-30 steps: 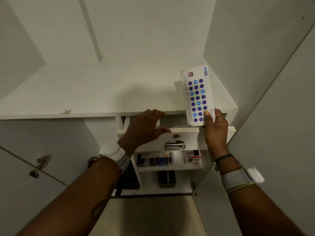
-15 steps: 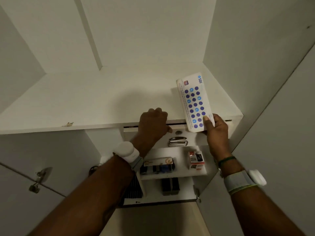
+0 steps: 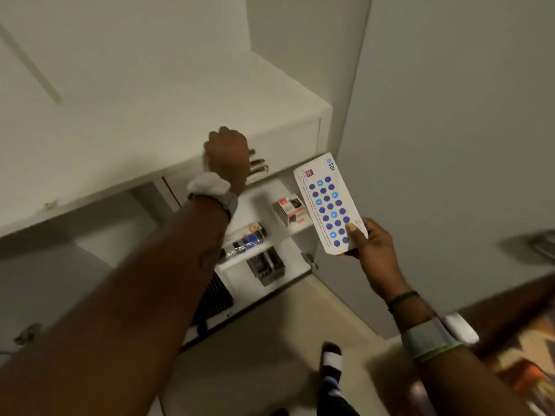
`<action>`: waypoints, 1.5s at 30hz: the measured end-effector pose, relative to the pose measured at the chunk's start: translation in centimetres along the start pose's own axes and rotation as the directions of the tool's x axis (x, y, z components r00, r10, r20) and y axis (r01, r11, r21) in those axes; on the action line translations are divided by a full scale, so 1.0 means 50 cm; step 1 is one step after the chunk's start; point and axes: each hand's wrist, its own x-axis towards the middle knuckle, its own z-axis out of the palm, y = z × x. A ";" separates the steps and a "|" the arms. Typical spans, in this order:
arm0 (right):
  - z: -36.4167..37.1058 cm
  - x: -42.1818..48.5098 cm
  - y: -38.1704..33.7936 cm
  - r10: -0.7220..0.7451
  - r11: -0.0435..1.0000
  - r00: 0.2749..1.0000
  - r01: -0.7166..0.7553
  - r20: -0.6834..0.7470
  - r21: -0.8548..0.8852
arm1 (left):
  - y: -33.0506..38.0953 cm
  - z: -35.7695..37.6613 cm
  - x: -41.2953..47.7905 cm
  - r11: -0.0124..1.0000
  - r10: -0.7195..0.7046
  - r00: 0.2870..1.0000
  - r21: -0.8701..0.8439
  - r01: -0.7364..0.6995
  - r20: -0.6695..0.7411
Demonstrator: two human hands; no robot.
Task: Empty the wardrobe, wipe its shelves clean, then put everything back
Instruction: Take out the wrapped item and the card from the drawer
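R hand [image 3: 371, 244]: we pinch the low end of the white paper packet with blue dots [image 3: 327, 202].
Packet spot: in the air, right of & below the white drawer [image 3: 288, 142], not touching.
Long side: points up-left, at the drawer.
L hand [image 3: 228, 154]: curled vs drawer front, by its shiny metal handle [image 3: 259, 169]; can't tell if it grips.
Nearer the drawer: L hand.
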 end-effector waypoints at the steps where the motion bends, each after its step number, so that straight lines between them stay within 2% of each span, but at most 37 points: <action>1: -0.041 -0.038 0.017 0.020 1.000 0.999 -0.020 -0.030 -0.006 | 0.024 -0.011 -0.028 1.000 -0.008 1.000 -0.012 0.008 -0.002; 2: -0.086 -0.078 0.033 0.045 0.999 0.996 -0.046 -0.072 -0.006 | 0.059 -0.017 -0.059 0.998 0.012 1.000 -0.060 -0.012 0.016; 4: -0.138 -0.129 0.064 0.086 0.996 0.992 -0.088 -0.090 -0.011 | 0.106 0.001 -0.124 0.989 0.078 0.982 -0.141 -0.053 0.174; 6: -0.226 -0.208 0.103 0.136 0.991 0.973 -0.134 -0.184 0.019 | 0.201 -0.019 -0.251 0.962 0.186 0.982 -0.212 -0.173 0.043; 8: -0.308 -0.299 0.145 0.180 0.984 0.943 -0.168 -0.278 0.065 | 0.308 -0.040 -0.379 0.882 0.348 0.928 -0.383 -0.276 0.132; 11: -0.450 -0.471 0.198 0.243 0.970 0.868 -0.215 -0.433 0.113 | 0.487 -0.087 -0.596 0.761 0.570 0.757 -0.552 -0.341 0.319; 12: -0.505 -0.539 0.219 0.258 0.966 0.828 -0.232 -0.498 0.115 | 0.552 -0.108 -0.680 0.713 0.648 0.667 -0.599 -0.364 0.366; 14: -0.639 -0.684 0.270 0.265 0.958 0.734 -0.275 -0.626 0.083 | 0.691 -0.156 -0.851 0.594 0.778 0.521 -0.680 -0.429 0.350; 15: -0.635 -0.686 0.293 0.248 0.959 0.737 -0.277 -0.629 0.054 | 0.681 -0.154 -0.852 0.620 0.767 0.495 -0.674 -0.403 0.410; 19: -0.861 -0.951 0.392 0.288 0.953 0.567 -0.252 -0.772 0.171 | 0.883 -0.247 -1.129 0.526 0.849 0.300 -0.759 -0.384 0.436; 21: -0.958 -1.078 0.439 0.311 0.946 0.479 -0.241 -0.821 0.218 | 0.981 -0.296 -1.270 0.430 0.903 0.180 -0.819 -0.379 0.391; 22: -0.979 -1.104 0.447 0.313 0.942 0.458 -0.259 -0.832 0.212 | 0.998 -0.306 -1.303 0.412 0.911 0.150 -0.847 -0.335 0.384; 24: -1.040 -1.202 0.473 0.366 0.925 0.369 -0.244 -0.854 0.291 | 1.064 -0.340 -1.415 0.424 0.904 0.058 -0.870 -0.250 0.423; 25: -1.082 -1.246 0.489 0.401 0.914 0.316 -0.209 -0.860 0.349 | 1.102 -0.367 -1.467 0.424 0.900 0.021 -0.864 -0.271 0.435; 26: -1.112 -1.279 0.497 0.444 0.895 0.269 -0.192 -0.855 0.404 | 1.126 -0.392 -1.506 0.374 0.914 -0.038 -0.876 -0.305 0.404; 28: -1.149 -1.318 0.502 0.493 0.870 0.204 -0.150 -0.846 0.470 | 1.179 -0.393 -1.569 0.167 0.975 -0.076 -0.918 -0.360 0.208; 29: -1.183 -1.335 0.514 0.510 0.859 0.179 -0.144 -0.841 0.491 | 1.218 -0.393 -1.597 0.168 0.932 -0.246 -0.918 -0.360 0.267; 30: -1.187 -1.346 0.517 0.520 0.853 0.167 -0.148 -0.837 0.501 | 1.235 -0.373 -1.610 0.053 0.942 -0.286 -0.920 -0.389 0.175; 31: -1.212 -1.350 0.528 0.539 0.842 0.154 -0.144 -0.828 0.520 | 1.263 -0.367 -1.623 -0.024 0.958 -0.270 -0.917 -0.397 0.092; 32: -1.240 -1.354 0.536 0.552 0.832 0.137 -0.159 -0.822 0.532 | 1.283 -0.375 -1.631 -0.041 0.970 -0.238 -0.924 -0.380 0.055; 34: -1.304 -1.348 0.561 0.574 0.816 0.127 -0.171 -0.809 0.552 | 1.323 -0.421 -1.651 0.115 0.943 -0.272 -0.953 -0.280 0.193; 35: -1.349 -1.337 0.585 0.587 0.806 0.120 -0.183 -0.801 0.563 | 1.366 -0.431 -1.664 0.174 0.956 -0.183 -0.944 -0.280 0.231; 36: -1.381 -1.327 0.593 0.602 0.792 0.112 -0.204 -0.790 0.575 | 1.400 -0.428 -1.665 0.186 0.971 -0.077 -0.917 -0.354 0.227; 37: -1.397 -1.318 0.585 0.605 0.789 0.113 -0.217 -0.788 0.575 | 1.415 -0.439 -1.658 0.212 0.964 -0.068 -0.895 -0.393 0.258; 38: -1.424 -1.308 0.593 0.623 0.775 0.114 -0.224 -0.774 0.591 | 1.444 -0.440 -1.662 0.237 0.951 -0.093 -0.886 -0.399 0.296; 40: -1.496 -1.279 0.624 0.638 0.761 0.115 -0.247 -0.761 0.600 | 1.522 -0.440 -1.671 0.258 0.944 -0.097 -0.889 -0.379 0.316; 42: -1.535 -1.250 0.645 0.658 0.743 0.121 -0.264 -0.744 0.614 | 1.567 -0.444 -1.673 0.212 0.959 -0.090 -0.890 -0.404 0.270; 45: -1.604 -1.188 0.688 0.712 0.695 0.146 -0.283 -0.687 0.661 | 1.650 -0.438 -1.683 0.221 0.956 -0.077 -0.867 -0.447 0.284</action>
